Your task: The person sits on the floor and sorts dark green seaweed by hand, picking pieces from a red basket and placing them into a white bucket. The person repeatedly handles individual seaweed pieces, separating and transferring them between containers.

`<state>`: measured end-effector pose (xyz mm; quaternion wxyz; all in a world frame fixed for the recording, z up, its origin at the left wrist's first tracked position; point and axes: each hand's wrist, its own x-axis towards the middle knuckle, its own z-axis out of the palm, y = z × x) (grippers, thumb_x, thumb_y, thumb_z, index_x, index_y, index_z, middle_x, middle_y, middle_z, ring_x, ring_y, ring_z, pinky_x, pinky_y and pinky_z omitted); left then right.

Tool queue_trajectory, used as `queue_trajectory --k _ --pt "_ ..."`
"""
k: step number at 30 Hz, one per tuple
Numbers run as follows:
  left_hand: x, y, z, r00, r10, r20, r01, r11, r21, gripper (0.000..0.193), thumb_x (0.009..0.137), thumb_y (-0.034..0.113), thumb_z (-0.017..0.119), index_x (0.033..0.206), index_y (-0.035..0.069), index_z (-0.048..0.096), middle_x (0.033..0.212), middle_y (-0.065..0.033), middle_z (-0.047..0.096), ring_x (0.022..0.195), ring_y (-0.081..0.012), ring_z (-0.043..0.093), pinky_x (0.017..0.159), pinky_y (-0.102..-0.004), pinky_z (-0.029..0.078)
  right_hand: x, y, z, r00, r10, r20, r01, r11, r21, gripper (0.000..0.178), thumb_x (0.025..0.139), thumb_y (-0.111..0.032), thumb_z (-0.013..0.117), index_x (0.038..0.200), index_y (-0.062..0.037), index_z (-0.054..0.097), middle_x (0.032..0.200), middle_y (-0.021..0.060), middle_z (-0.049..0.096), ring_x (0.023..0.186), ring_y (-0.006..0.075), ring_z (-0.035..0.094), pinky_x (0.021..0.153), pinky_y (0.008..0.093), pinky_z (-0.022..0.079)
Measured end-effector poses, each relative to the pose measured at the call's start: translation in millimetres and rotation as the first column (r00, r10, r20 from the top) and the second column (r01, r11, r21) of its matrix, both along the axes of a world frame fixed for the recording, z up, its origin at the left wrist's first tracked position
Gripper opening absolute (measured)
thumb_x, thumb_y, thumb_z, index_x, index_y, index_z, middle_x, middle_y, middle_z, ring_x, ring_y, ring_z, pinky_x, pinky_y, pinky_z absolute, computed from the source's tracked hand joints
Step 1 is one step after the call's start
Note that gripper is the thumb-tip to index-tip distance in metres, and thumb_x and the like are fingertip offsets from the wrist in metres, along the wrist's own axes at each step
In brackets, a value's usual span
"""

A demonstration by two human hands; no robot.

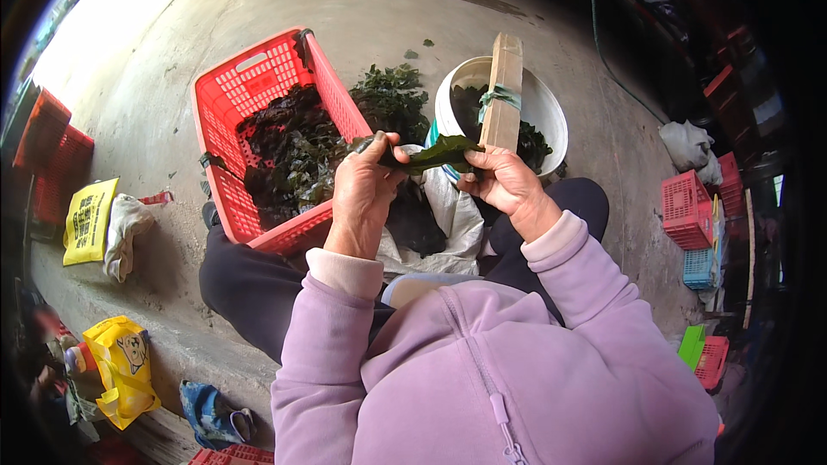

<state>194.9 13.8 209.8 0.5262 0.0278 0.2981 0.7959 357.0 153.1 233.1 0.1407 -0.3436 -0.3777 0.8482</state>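
My left hand (363, 194) and my right hand (508, 185) together hold a dark green strip of seaweed (435, 155) stretched between them, above my lap. My right hand sits at the foot of an upright wooden board (503, 90) that leans over a white bucket (551, 112) with more dark greens inside. A red plastic crate (250, 86) full of dark seaweed stands to my left, close to my left hand. A loose heap of seaweed (392, 99) lies on the concrete between crate and bucket.
A white plastic sack (457, 215) lies in my lap. Yellow bags (90, 220) (125, 366) and a cloth lie at the left, orange crates (47, 142) beyond them. Pink, blue and green crates (689, 207) stack at the right, with a white bag (685, 142).
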Motion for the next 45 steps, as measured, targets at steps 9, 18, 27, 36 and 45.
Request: queue_trajectory --k 9,18,27,36,45 --pt "46 21 29 0.723 -0.502 -0.474 0.44 0.864 -0.243 0.01 0.073 0.001 0.059 0.083 0.002 0.062 0.064 0.0008 0.056 0.049 -0.0052 0.045 0.046 -0.0192 0.039 3 18 -2 0.849 0.44 -0.292 -0.19 0.77 0.608 0.004 0.078 -0.005 0.061 0.077 -0.0049 0.058 0.126 0.0235 0.05 0.12 0.0304 0.047 0.102 0.0386 0.032" --pt "55 28 14 0.551 -0.413 -0.725 -0.094 0.833 -0.546 0.009 0.072 0.0 0.065 0.081 -0.003 0.062 0.063 0.0007 0.055 0.051 -0.0048 0.047 0.05 -0.0199 0.04 13 18 -24 0.983 0.182 -0.04 -0.166 0.954 0.25 0.016 0.088 -0.012 0.056 0.1 -0.002 0.061 0.076 0.0018 0.062 0.053 0.0047 0.052 0.043 0.0155 0.04" --pt "64 36 16 0.021 -0.146 -0.989 -0.025 0.989 -0.146 0.042 0.06 -0.01 0.061 0.1 0.003 0.065 0.079 -0.0043 0.058 0.08 -0.0147 0.054 0.072 -0.0265 0.044 30 37 -29 0.816 0.46 -0.351 -0.476 0.878 0.042 0.015 0.082 -0.01 0.065 0.093 -0.0009 0.059 0.064 0.0047 0.057 0.041 0.0053 0.044 0.033 0.0184 0.028" --pt "65 27 -12 0.083 -0.142 -0.986 -0.298 0.941 -0.161 0.018 0.07 -0.01 0.06 0.086 -0.003 0.061 0.07 -0.0032 0.052 0.059 -0.0089 0.053 0.051 -0.0204 0.042 16 13 -18 0.975 0.183 0.122 -0.219 0.856 0.468 0.024 0.081 -0.024 0.069 0.076 -0.0029 0.061 0.062 0.0018 0.061 0.049 0.0076 0.055 0.04 0.0201 0.038" --pt "70 33 -15 0.534 -0.07 -0.843 -0.186 0.963 -0.197 0.027 0.069 -0.001 0.07 0.091 0.003 0.055 0.077 -0.0014 0.058 0.074 -0.0133 0.056 0.066 -0.0248 0.044 19 13 -26 0.946 0.322 0.045 -0.321 0.903 0.286 0.017 0.079 -0.019 0.07 0.076 -0.0025 0.068 0.058 -0.0033 0.053 0.046 0.0038 0.041 0.041 0.0189 0.03"
